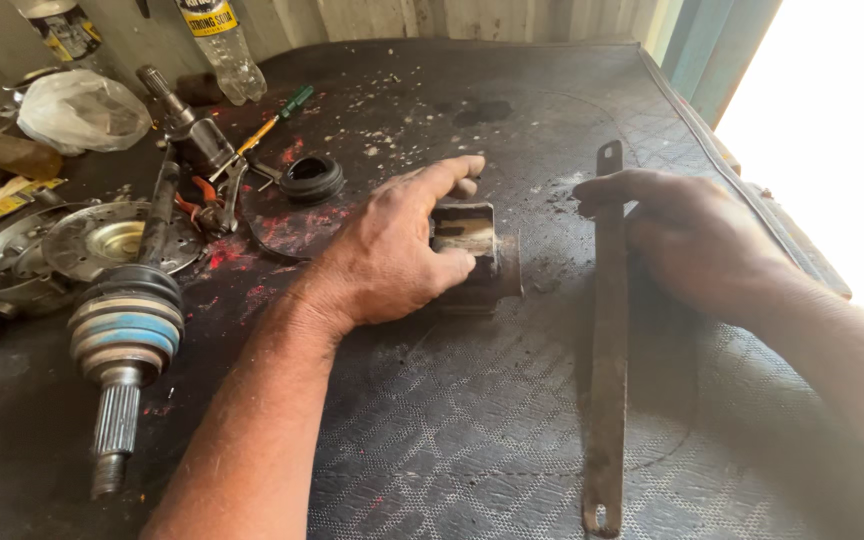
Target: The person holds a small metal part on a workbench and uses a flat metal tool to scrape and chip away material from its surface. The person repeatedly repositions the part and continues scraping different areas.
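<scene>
Gripping a rusty metal block (472, 250), left hand (392, 255) curled, right hand (697, 240) clasping flat steel bar (609, 350).

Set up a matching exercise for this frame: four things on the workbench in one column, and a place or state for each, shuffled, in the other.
Things:
1. metal block
2. long flat metal bar
3. black rubber ring
4. drive shaft

Places or states:
A. lying at the left of the bench, splined end toward the camera
B. gripped by the left hand
C. under the right hand, running lengthwise down the mat
D. lying apart from both hands, behind the left hand

Pairs: 1-B, 2-C, 3-D, 4-A
</scene>
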Action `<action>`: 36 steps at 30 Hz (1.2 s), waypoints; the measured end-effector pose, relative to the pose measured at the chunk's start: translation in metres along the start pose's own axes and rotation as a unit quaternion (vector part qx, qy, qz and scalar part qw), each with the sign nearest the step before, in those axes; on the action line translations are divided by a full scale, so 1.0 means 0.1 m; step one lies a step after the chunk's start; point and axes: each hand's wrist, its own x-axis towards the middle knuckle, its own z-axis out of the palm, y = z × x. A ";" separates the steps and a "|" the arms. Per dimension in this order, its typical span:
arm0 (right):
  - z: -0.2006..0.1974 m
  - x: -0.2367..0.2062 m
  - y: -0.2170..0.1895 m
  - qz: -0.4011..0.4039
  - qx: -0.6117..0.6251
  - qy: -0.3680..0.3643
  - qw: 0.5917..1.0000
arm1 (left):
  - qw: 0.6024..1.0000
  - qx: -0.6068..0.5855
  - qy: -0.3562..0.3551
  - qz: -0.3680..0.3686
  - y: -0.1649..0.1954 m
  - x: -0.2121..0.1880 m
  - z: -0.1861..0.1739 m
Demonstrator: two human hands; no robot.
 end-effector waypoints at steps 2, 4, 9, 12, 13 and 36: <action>-0.04 -0.02 -0.01 -0.058 0.052 0.008 0.997 | 0.997 -0.012 -0.052 -0.062 0.00 0.00 -0.02; -0.07 -0.02 -0.01 -0.073 0.174 0.016 0.982 | 0.996 0.001 -0.066 -0.066 0.01 0.00 -0.01; -0.12 -0.03 0.00 -0.047 0.428 0.054 0.901 | 0.999 0.046 -0.012 0.007 0.06 -0.02 0.03; -0.17 -0.07 -0.06 -0.004 0.456 0.098 0.884 | 0.988 0.131 0.055 0.055 0.09 -0.03 0.04; -0.18 -0.09 -0.10 0.009 0.442 0.111 0.890 | 0.984 0.148 0.074 0.070 0.10 -0.03 0.04; -0.07 -0.36 -0.65 0.064 -0.223 -0.112 0.966 | 0.996 0.079 0.022 -0.046 -0.05 0.02 0.14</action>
